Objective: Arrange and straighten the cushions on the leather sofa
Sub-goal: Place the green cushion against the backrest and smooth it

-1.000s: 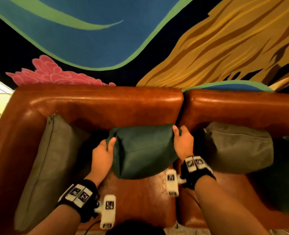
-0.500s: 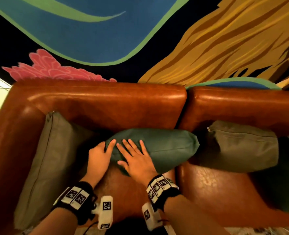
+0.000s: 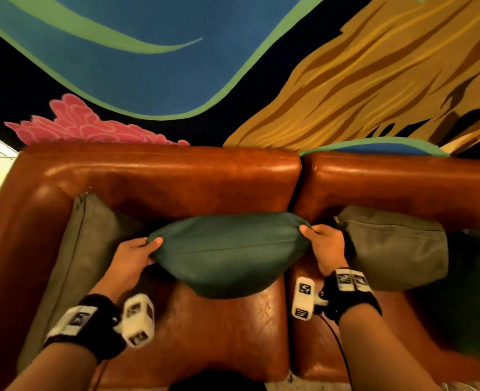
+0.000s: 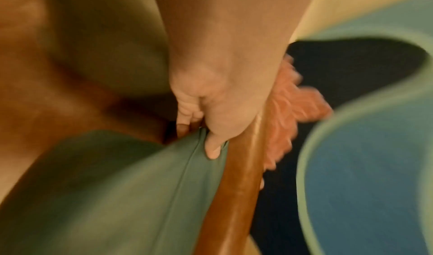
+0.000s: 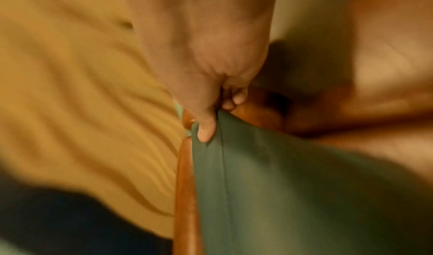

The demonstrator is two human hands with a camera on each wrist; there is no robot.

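Observation:
A dark green cushion [image 3: 230, 252] stands against the backrest of the brown leather sofa [image 3: 176, 179], over the left seat. My left hand [image 3: 137, 256] pinches its left corner, thumb on top. My right hand [image 3: 322, 246] pinches its right corner. The wrist views are blurred but show the same: the left hand [image 4: 211, 122] with its thumb pressed on the green cushion [image 4: 131, 194] beside the seam, and the right hand [image 5: 211, 107] with its thumb on the green cushion [image 5: 293, 194].
A grey-olive cushion [image 3: 72, 266] leans against the left armrest. A second grey-olive cushion [image 3: 396, 249] leans on the right backrest, with another dark green cushion [image 3: 475, 292] at the far right edge. A painted wall [image 3: 233, 66] rises behind the sofa.
My right hand left the cushion's front face and moved right to pinch its right corner. The left hand changed to a pinch on the left corner. The cushion now spreads wider along the backrest.

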